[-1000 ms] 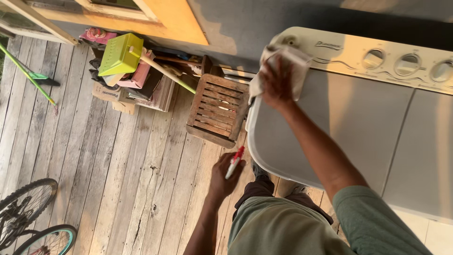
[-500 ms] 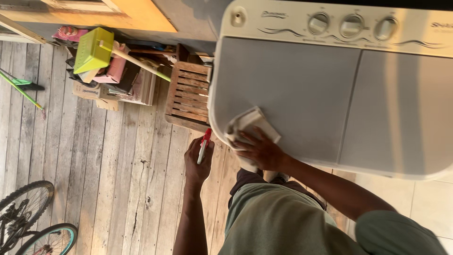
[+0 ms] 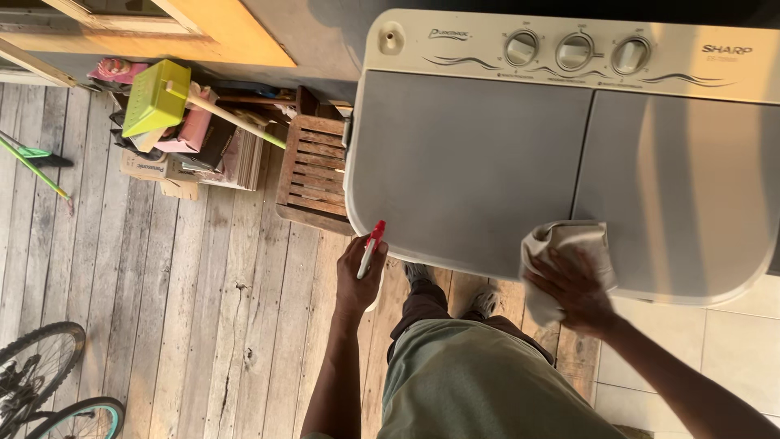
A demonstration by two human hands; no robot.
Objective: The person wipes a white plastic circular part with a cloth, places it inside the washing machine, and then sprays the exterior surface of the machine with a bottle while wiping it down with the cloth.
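Note:
My right hand point(image 3: 571, 286) presses a crumpled pale cloth point(image 3: 566, 254) onto the front edge of a twin-tub washing machine point(image 3: 463, 154), near the seam between its two grey lids. My left hand point(image 3: 358, 275) hangs beside the machine's front left corner and grips a spray bottle with a red trigger top point(image 3: 373, 244); the bottle's body is mostly hidden behind my hand. The machine's cream control panel with three round knobs point(image 3: 574, 51) runs along its far side.
A slatted wooden stool point(image 3: 310, 172) stands against the machine's left side. Beyond it lies a pile with a yellow-green dustpan point(image 3: 158, 97), a broom handle and cardboard. Bicycle wheels point(image 3: 41, 382) sit at the lower left on the plank floor. Pale tiles point(image 3: 731, 349) lie at the lower right.
My right hand swept the cloth from the machine's far left corner down to its front left edge, then rightward along the front edge. The left hand kept holding the spray bottle.

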